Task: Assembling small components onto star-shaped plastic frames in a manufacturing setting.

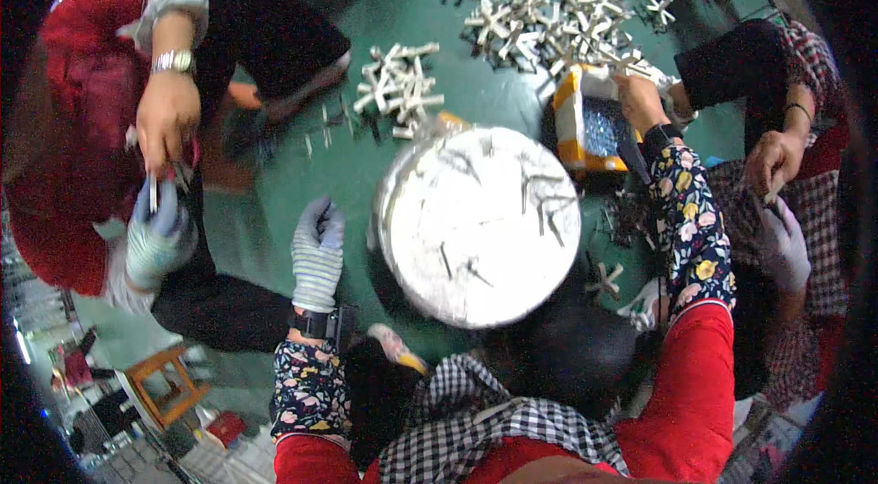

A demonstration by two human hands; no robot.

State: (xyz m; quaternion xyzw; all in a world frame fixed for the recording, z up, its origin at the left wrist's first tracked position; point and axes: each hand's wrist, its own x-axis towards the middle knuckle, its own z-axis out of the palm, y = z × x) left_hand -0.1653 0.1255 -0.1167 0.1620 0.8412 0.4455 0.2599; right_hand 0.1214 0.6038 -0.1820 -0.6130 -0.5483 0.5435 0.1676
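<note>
My left hand (317,251), in a striped knit glove, hovers left of a round white-topped stand (425,246). Its fingers point away from me with a narrow gap beside the thumb, and nothing shows in it. Several thin dark pins (546,210) lie scattered on the white top. My right hand (640,100) is bare and reaches over the right side of a taped carton (569,132). Its fingers are closed at a white cross-shaped piece (633,63). Small dark-blue parts (604,129) fill the carton.
White cross-shaped pieces lie in a large pile (521,27) and a smaller pile (398,86) on the green floor (293,173). Dark small parts (626,219) lie right of the stand. Co-workers sit on both sides, their hands (167,123) (776,162) working small pieces.
</note>
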